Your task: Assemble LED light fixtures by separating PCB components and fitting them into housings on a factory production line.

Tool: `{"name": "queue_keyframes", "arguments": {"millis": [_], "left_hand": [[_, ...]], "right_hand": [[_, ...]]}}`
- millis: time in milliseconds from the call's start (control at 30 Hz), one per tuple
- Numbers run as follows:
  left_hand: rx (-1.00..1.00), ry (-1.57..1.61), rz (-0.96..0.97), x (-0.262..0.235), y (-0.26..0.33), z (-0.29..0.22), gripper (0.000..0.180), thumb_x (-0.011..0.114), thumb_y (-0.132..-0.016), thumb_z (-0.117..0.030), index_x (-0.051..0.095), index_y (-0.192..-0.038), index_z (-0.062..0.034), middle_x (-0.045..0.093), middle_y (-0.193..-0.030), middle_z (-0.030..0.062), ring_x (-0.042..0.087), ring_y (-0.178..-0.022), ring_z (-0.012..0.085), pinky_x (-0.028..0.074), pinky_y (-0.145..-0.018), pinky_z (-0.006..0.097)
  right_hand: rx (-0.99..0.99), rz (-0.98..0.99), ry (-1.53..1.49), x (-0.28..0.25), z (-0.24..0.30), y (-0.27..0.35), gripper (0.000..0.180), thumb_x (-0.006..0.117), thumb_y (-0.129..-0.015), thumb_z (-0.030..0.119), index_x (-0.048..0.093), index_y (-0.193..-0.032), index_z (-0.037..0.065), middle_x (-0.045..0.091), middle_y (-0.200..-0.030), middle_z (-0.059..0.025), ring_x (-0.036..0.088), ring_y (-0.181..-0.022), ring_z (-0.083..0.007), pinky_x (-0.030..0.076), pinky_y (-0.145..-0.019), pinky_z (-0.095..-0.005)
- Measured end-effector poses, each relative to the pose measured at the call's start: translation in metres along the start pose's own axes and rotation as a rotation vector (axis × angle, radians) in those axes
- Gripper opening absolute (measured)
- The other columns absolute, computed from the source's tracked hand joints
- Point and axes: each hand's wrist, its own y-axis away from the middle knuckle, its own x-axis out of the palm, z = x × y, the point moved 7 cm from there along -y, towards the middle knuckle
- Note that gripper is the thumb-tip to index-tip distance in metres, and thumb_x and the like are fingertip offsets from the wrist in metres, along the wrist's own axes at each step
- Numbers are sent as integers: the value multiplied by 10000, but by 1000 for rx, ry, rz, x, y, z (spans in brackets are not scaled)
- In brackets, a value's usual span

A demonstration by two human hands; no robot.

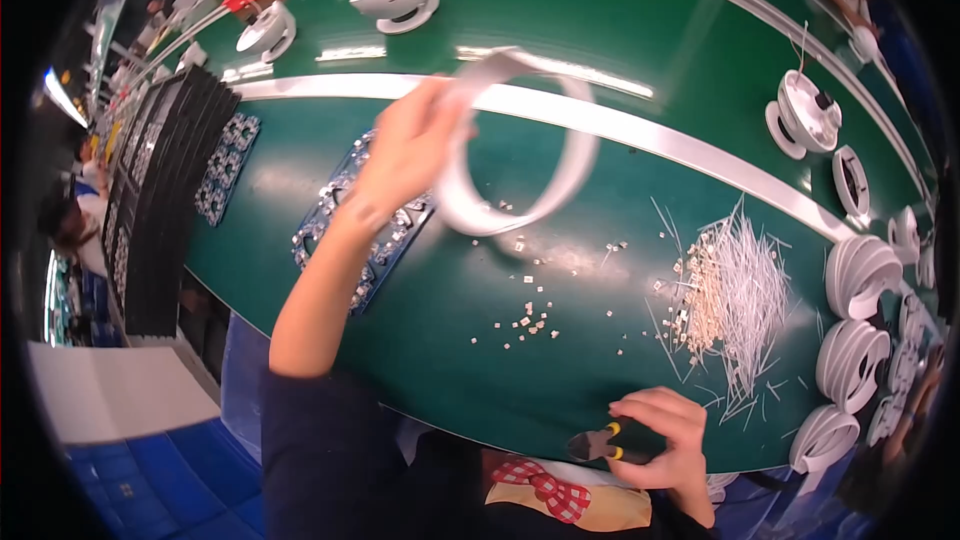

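A single head-worn fisheye view looks steeply down from above the person's chest onto a green bench (620, 30), facing away from the body toward the far side of the work line. The camera sits close: the left hand (405, 150) is raised near the lens at centre, the right hand (665, 435) lies at the near edge of the bench, lower right. Straight edges, such as the pale rail (700, 155) crossing the bench, bow toward the dark circular rim. Other workers appear small at the far left and far right margins.
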Motion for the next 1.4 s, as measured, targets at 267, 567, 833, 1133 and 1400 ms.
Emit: {"name": "queue_keyframes", "arguments": {"millis": [267, 567, 833, 1133, 1400], "left_hand": [[74, -85, 0, 32, 101, 14, 409, 374, -950, -155, 396, -1330, -6, 455, -1347, 158, 457, -1211, 220, 315, -1012, 304], [308, 142, 387, 155, 85, -17, 482, 339, -935, -167, 269, -1377, 13, 356, -1379, 242, 321, -1300, 389, 160, -1107, 428], [-345, 755, 584, 129, 90, -19, 463, 409, -967, -214, 321, -1409, -108, 457, -801, -40, 435, -692, 63, 387, -623, 188], [198, -286, 415, 83, 173, -8, 65, 520, -779, -118, 477, -763, -72, 323, -1397, 290, 212, -1329, 477, 51, -1076, 541], [571, 92, 583, 246, 113, -87, 75, 435, -863, -75, 462, -859, -5, 213, -1426, 298, 165, -1308, 523, 136, -1074, 546]], "right_hand": [[3, 184, -284, 31, -10, 4, 456, 766, -551, 133, 650, -980, 32, 644, -904, -90, 627, -736, -225, 517, -669, -296], [39, 180, -337, 25, -8, 22, 463, 765, -562, 152, 651, -996, 41, 647, -928, -89, 624, -765, -231, 516, -695, -304], [-1, 208, -517, 17, -6, 27, 487, 760, -588, 140, 636, -1042, 17, 646, -957, -104, 621, -799, -249, 510, -698, -313], [-52, 247, -693, 42, -3, 24, 491, 746, -635, 177, 592, -1070, 11, 617, -983, -121, 607, -844, -279, 502, -720, -344], [-44, 221, -609, 31, 10, 44, 481, 730, -635, 209, 587, -1051, 16, 608, -985, -126, 598, -817, -294, 504, -696, -349]]}}
